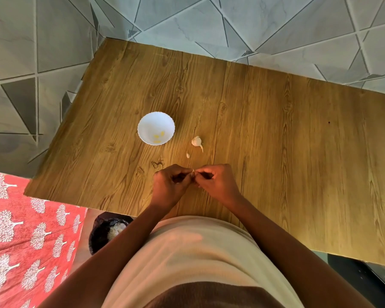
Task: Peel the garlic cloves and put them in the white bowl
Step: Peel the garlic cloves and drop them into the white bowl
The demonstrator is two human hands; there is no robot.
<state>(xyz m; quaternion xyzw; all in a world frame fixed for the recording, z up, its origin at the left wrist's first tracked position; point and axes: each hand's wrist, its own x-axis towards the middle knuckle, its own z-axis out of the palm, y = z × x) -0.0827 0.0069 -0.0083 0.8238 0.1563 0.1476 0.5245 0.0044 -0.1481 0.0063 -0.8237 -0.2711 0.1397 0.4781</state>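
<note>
**Both hands pinch one garlic clove over the table**

The left hand (170,185) and the right hand (216,182) meet fingertip to fingertip above the near middle of the wooden table (276,134), fingers curled, pinching a small garlic clove (193,172) between them. Only a pale sliver of the clove shows where the fingertips come together; how much skin is left on it cannot be told.

From the left: a red cloth with a white tree print (20,241) fills the near-left corner, off the table. Just right of it, below the table's near edge and beside the person's left forearm, stands a dark bin (102,232) with something pale inside.

On the table, the white bowl (156,127) with a scalloped rim sits left of centre, farther away than the hands. A few yellowish peeled cloves (158,137) lie in its bottom. Right of the bowl, apart from it, lies a partial garlic head (196,141) with a thin stalk pointing toward the near side. A small loose clove (188,155) lies on the wood between that head and the hands, touching neither.

The right half of the table shows bare wood grain. Grey tiles with triangular lines (253,23) cover the surface beyond the far edge and on the left.
</note>
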